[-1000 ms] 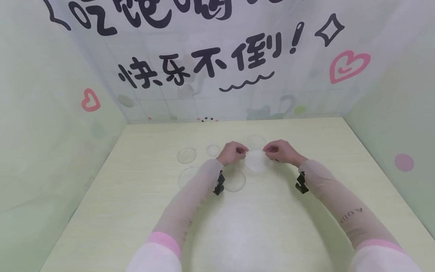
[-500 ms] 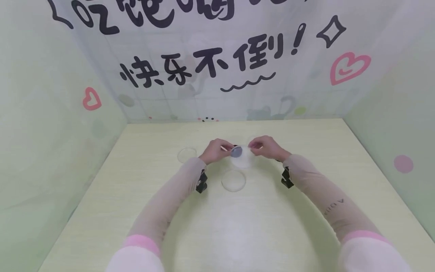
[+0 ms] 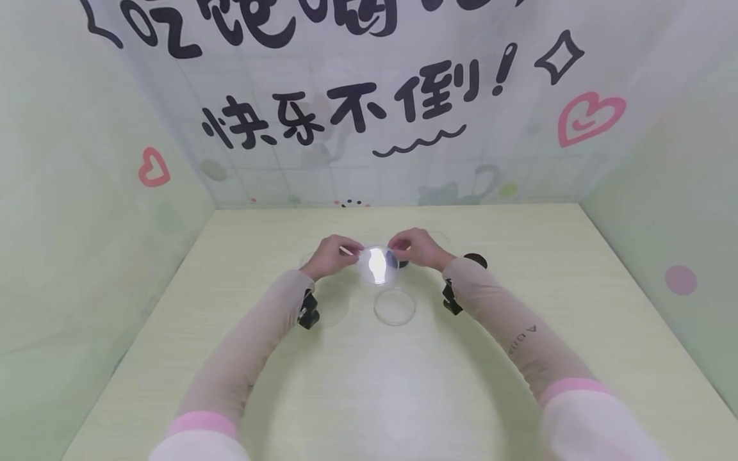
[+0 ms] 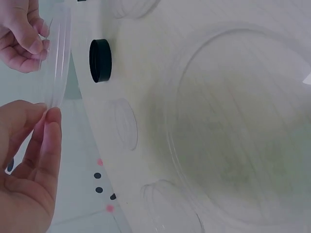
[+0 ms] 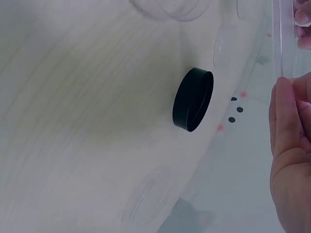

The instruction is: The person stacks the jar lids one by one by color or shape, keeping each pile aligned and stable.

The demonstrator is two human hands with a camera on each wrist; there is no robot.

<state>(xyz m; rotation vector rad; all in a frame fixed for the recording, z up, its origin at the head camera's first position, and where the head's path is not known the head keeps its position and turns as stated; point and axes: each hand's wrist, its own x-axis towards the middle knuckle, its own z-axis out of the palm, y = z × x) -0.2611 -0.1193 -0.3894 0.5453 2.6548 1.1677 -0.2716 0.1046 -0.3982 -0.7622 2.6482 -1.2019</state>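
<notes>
My left hand (image 3: 331,257) pinches the left edge of a clear petri dish (image 3: 378,272) above the table, and my right hand (image 3: 422,247) pinches its right edge. Bright glare covers part of its face in the head view. Seen edge-on in the left wrist view, the held dish (image 4: 59,53) stands tilted up, with layered lines along its side. A black round cap (image 5: 184,104) lies below the hands in the right wrist view. Another clear dish (image 3: 394,324) rests on the table just in front of the held one.
Several more clear round dishes lie about the pale wooden table (image 3: 403,397), partly hidden by the hands. One smaller clear dish (image 4: 127,125) sits near the black cap. A black round thing (image 3: 475,260) shows beside the right wrist. Printed cloth walls (image 3: 369,173) enclose the table.
Both hands have moved left with the petri dish between them. The dish now catches bright glare, and black round things that were hidden show beside the right hand and wrist.
</notes>
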